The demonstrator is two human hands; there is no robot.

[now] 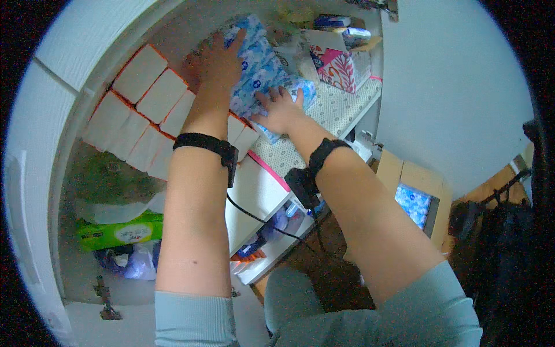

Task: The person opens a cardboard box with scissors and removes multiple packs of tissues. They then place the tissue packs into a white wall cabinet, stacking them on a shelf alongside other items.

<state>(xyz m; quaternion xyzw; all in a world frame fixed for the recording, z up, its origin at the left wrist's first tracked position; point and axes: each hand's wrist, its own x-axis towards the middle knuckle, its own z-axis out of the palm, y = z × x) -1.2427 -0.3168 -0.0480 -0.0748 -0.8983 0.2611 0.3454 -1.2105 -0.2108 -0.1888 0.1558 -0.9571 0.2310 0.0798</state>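
Observation:
Inside a white cabinet lies a blue-and-white patterned soft plastic pack (260, 69), possibly more than one. My left hand (217, 60) reaches over its far left part with fingers spread. My right hand (282, 110) rests on the nearer end, fingers apart and the thumb towards the left. Neither hand is closed around the pack. Beside my left forearm, several white paper-like packs (141, 84) with red-orange edges stand stacked in rows. Part of that stack is hidden behind the forearm.
A pink-and-white patterned box (338, 65) stands on the dotted shelf liner (347, 106). Below are a green pack (121, 232) and an open drawer or lower shelf (273, 243) of items. On the floor, an open cardboard box (390, 173) holds similar blue packs (414, 204). A cable (260, 219) trails from my wrist straps.

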